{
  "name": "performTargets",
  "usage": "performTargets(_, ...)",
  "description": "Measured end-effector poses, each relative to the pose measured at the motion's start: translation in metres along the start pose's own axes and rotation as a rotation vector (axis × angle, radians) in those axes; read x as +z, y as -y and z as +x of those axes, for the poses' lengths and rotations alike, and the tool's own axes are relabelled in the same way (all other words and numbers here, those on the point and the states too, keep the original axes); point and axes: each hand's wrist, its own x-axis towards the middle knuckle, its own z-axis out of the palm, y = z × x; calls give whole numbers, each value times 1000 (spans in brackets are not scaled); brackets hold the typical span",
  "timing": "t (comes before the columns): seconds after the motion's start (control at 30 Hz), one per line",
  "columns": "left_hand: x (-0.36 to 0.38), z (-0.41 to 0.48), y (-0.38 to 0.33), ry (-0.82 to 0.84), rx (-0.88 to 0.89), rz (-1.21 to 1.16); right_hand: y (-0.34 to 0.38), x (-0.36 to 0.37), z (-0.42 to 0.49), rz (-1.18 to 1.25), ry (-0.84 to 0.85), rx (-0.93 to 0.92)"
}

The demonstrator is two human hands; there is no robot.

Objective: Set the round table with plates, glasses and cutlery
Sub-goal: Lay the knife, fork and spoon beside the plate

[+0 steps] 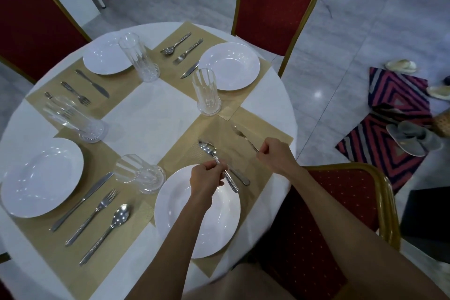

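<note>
Spoon (207,148): at 5 o'clock on the worktop (151,109), over the tan placemat (265,129), bowl pointing to 11, just off the near plate (197,212) at its 12 o'clock.
Left hand (205,179): fingers curled in a pinch round the spoon's mid-handle.
Right hand (274,154): fist closed on the tail of what looks like a fork (239,133), head toward 11.
Second handle (241,176): at the spoon's 3 o'clock; probably a knife, blade hidden.
Handling: stiff, light, polished steel, likely slippery; grip by the handle, away from bowl and tines.
Breakables: glass (146,178) stands close, at the plate's 10 o'clock; probably fragile.
</note>
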Motion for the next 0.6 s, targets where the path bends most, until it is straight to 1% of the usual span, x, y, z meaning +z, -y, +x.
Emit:
performTargets(0.1,1,0,0,5,27,47,2,-1,15,-157,-51,-43)
performTargets(0.23,0,1,0,8,44,62,5,4,34,-266,-102,-58)
performTargets(0.33,-3,3,1,26,31,50,4,6,39,-240,-101,-23)
performTargets(0.47,-5,4,1,33,21,27,3,9,40,-201,-112,-52)
performTargets(0.6,-3,6,1,36,23,19,2,21,29,-234,-46,-106)
